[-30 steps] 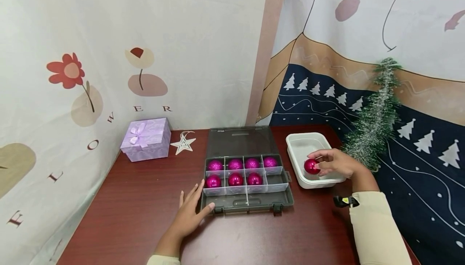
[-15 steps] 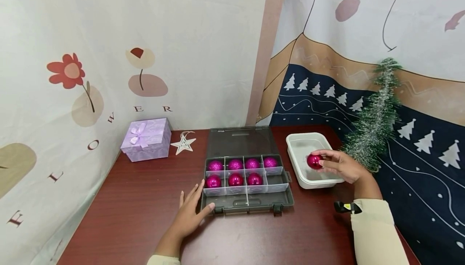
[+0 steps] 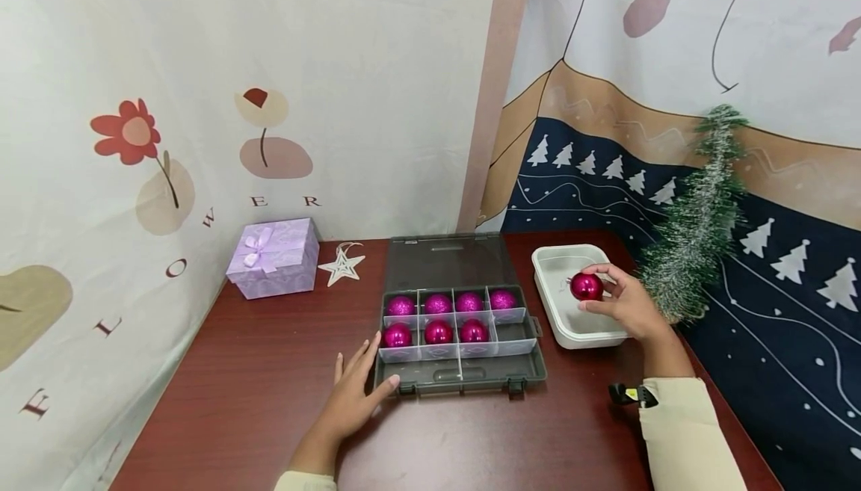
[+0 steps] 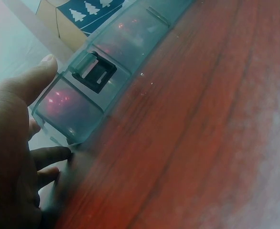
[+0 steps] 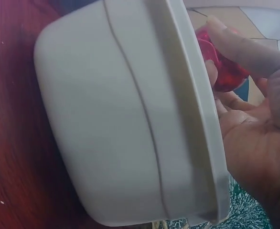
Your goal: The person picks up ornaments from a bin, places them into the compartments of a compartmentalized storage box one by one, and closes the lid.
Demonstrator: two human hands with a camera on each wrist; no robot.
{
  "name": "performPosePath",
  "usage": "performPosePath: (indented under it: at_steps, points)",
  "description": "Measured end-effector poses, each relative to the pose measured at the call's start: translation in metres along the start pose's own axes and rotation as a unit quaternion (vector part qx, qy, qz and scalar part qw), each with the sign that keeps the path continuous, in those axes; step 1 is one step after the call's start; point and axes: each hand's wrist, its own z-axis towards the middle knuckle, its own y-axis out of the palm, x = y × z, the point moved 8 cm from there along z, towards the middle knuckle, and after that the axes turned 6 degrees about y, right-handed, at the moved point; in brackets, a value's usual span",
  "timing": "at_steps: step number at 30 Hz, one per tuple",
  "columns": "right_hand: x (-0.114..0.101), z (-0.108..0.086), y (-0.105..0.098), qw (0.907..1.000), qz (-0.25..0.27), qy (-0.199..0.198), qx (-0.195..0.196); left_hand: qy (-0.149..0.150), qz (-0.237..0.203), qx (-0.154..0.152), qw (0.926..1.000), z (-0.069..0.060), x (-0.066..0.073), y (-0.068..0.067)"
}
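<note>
My right hand (image 3: 628,306) pinches a shiny magenta bauble (image 3: 587,287) between thumb and fingers. It is over the white plastic tub (image 3: 584,340), and the right wrist view shows the bauble (image 5: 228,71) beyond the tub's rim. At the near left corner of a grey see-through organizer box (image 3: 494,365), my left hand (image 3: 353,400) rests with spread fingers, its thumb along the front edge. Glittery baubles (image 3: 438,305) fill the box's back row. Three shiny baubles (image 3: 439,332) sit in the middle row, left of its rightmost compartment.
The box's lid (image 3: 451,263) lies back, open, towards the wall. A lilac gift box (image 3: 276,259) and a white star ornament (image 3: 342,267) are at the back left. Beyond the tub, at right, leans a frosted tinsel tree (image 3: 696,229).
My right hand has lifted the bauble slightly up from inside the tub, and turned it a little. The left hand and the organizer box have stayed in place.
</note>
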Motion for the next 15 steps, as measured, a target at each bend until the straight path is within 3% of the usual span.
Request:
performPosePath:
  at_steps: [8, 15]
  points:
    - [-0.002, -0.003, 0.008, 1.0, -0.001, -0.001, 0.008, -0.004, 0.003, -0.004, 1.0, 0.001, -0.001, 0.0]
    - [-0.001, -0.002, 0.012, 0.9986, 0.03, -0.017, 0.039, -0.008, 0.003, -0.008, 0.9999, 0.0, -0.001, 0.001]
